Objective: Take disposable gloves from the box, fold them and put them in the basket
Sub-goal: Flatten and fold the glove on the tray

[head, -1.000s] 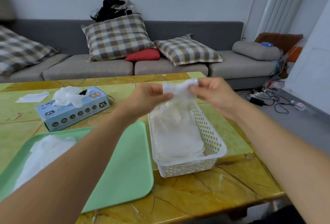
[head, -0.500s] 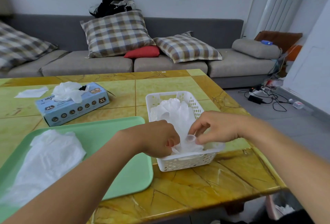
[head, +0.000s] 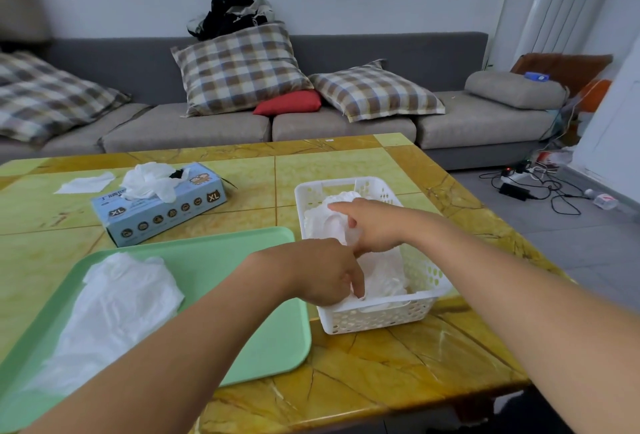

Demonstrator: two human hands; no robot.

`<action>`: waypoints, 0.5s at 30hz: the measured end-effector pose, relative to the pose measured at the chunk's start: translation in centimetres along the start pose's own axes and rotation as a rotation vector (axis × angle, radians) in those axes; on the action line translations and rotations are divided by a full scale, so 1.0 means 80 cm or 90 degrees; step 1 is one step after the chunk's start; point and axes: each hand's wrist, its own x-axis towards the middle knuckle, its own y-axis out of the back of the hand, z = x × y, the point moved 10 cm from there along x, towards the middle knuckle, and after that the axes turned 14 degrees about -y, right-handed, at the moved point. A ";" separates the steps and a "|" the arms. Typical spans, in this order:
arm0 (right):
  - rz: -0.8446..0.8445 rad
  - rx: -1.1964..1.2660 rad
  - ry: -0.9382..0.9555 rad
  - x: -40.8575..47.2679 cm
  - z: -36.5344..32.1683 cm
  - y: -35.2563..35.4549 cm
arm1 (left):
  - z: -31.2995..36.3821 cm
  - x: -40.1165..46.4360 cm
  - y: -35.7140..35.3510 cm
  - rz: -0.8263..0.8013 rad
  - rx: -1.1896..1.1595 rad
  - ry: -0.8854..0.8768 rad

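Both hands in the white basket (head: 420,281) on the table (head: 363,368): left hand (head: 323,272) pressing fingertips into folded gloves (head: 384,271), right hand (head: 372,226) spread loosely above. Placing step apparently finishing; next, a reach for the box (head: 162,203).

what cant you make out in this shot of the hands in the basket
Head view only:
- Left hand fingertips: buried in the white gloves inside the white perforated plastic basket; grip unclear.
- Glove count: one crumpled mass.
- Green plastic tray: near-left corner cut off by the frame edge.
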 end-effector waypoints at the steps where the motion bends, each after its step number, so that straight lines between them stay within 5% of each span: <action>1: 0.019 0.052 0.014 0.003 0.002 0.004 | -0.001 -0.001 0.000 -0.001 0.001 -0.001; 7: 0.134 0.286 0.065 0.000 0.017 0.031 | -0.016 -0.002 0.029 0.109 0.009 0.009; 15: -0.038 -0.009 0.001 -0.002 0.030 -0.034 | -0.035 0.009 0.038 0.080 0.258 0.121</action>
